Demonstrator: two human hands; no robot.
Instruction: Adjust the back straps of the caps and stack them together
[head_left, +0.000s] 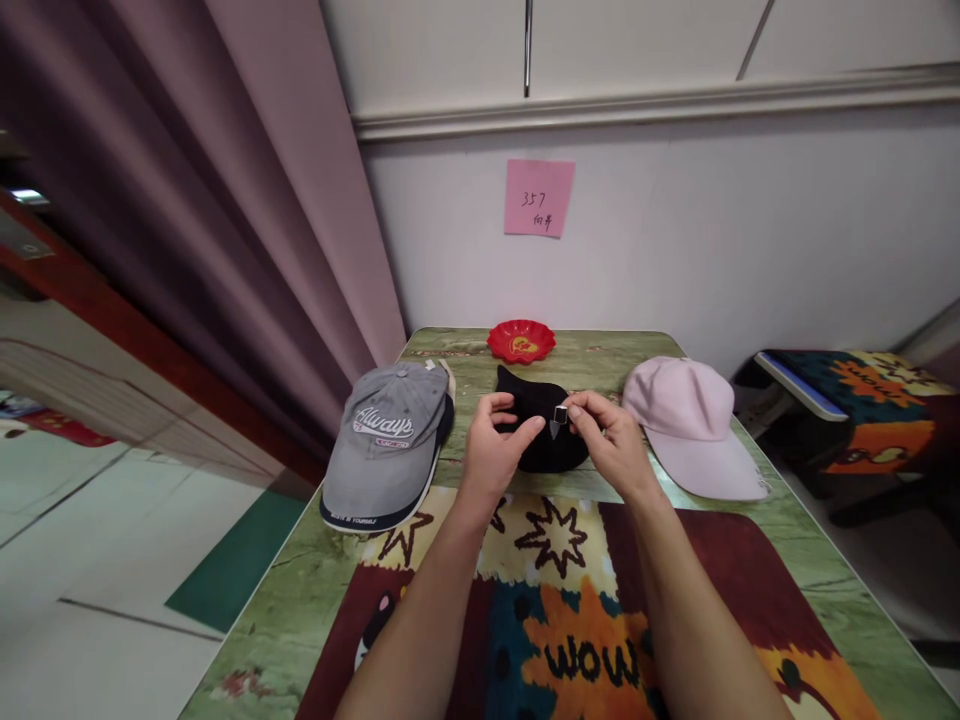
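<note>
One table (300,570) with green wood print is the biggest thing that I watch through the head camera. On its near part lies a colourful mat (555,540) with the word "WOW". At the left side rests a grey cap (397,400) with the writing "Always"; dark and beige edges show from under it. At the right side rests a pink cap (686,400), its brim pointing near and to the right. Between these two, just beyond the mat, is a black cap (551,455). My left hand (496,440) is at its left side, with thumb and fingers apart; I cannot tell how firmly they touch it. My right hand (619,440) is at its right side, thumb and forefinger closed on a small metal buckle (560,413). Behind the black cap sits a red plate (510,345) with wavy rim, near the far table edge.
</note>
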